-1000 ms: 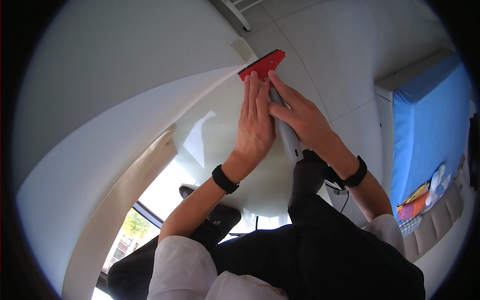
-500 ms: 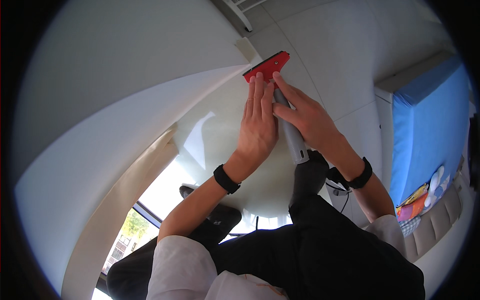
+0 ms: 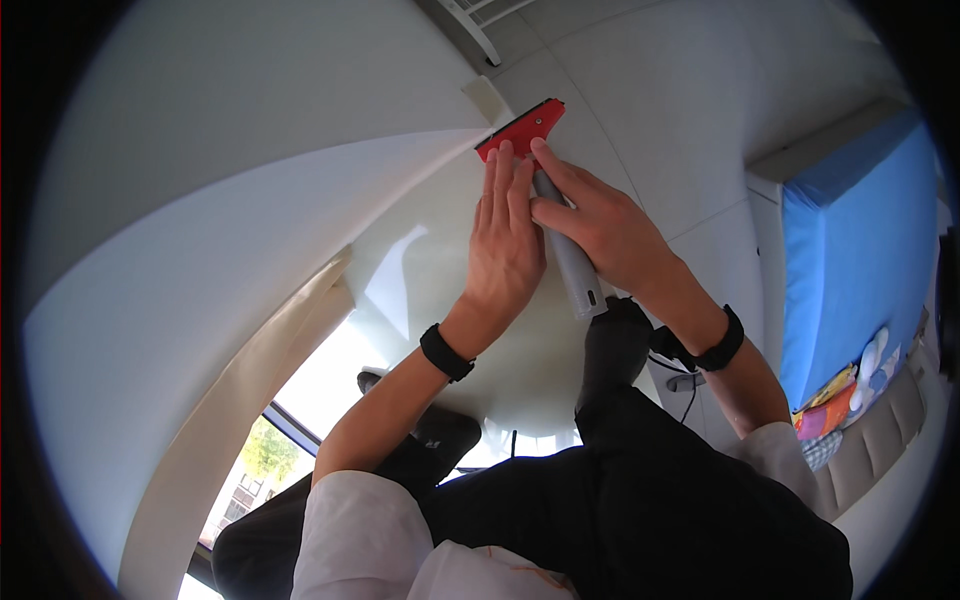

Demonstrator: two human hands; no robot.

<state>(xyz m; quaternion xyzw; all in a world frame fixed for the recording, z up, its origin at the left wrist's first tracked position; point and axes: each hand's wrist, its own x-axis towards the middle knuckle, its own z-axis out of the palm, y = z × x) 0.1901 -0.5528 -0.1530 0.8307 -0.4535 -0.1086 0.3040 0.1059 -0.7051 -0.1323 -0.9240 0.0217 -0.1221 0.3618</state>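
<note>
A scraper (image 3: 575,275) with a red head and a long grey handle is between my hands. My right hand (image 3: 618,235) is closed around the handle, its index finger stretched toward the red head. My left hand (image 3: 503,250) lies along the other side, fingers straight and pressed together, fingertips on the red head; its thumb is hidden. The scraper's dark blade edge is at the lower end corner of the white wall (image 3: 250,210), close to a small beige strip (image 3: 487,100). Whether the blade touches the wall, I cannot tell.
Pale floor tiles (image 3: 690,130) spread ahead. A blue-covered bed or box (image 3: 850,250) stands at the right, with colourful cloths (image 3: 830,415) at its near end. A white rack foot (image 3: 480,40) is at the top, a window (image 3: 265,455) at lower left. My legs are bent beneath me.
Both hands and the scraper have shifted slightly to the left and a little upward. The grip on the scraper looks the same.
</note>
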